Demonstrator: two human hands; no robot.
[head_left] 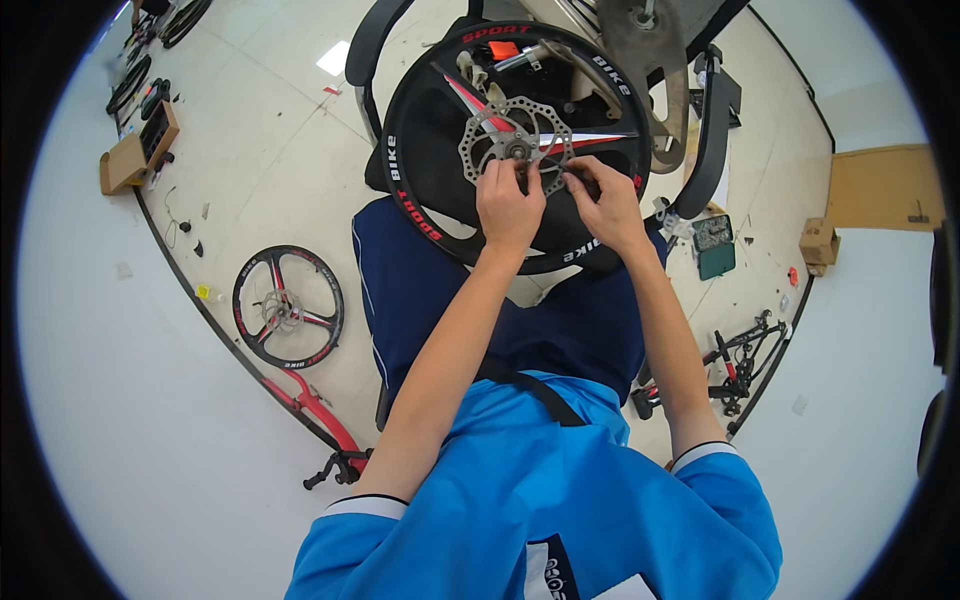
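Note:
A black three-spoke bicycle wheel (420, 215) with red and white markings lies before me, above my thighs. A silver brake disc (522, 104) with a perforated rim sits at its hub (517, 152). My left hand (509, 205) is closed, its fingertips pinched at the disc's near side, just below the hub. Beside it, my right hand (607, 205) also has its thumb and fingers pinched together, over the disc's right near edge. Whatever small thing the fingertips hold is too small and covered to name.
Black chair armrests (712, 150) flank the wheel. A metal part (520, 58) shows through its far opening. On the floor lie another wheel (282, 310) and a red bicycle frame (325, 410) at left, a black frame (738, 370) and a green case (716, 262) at right.

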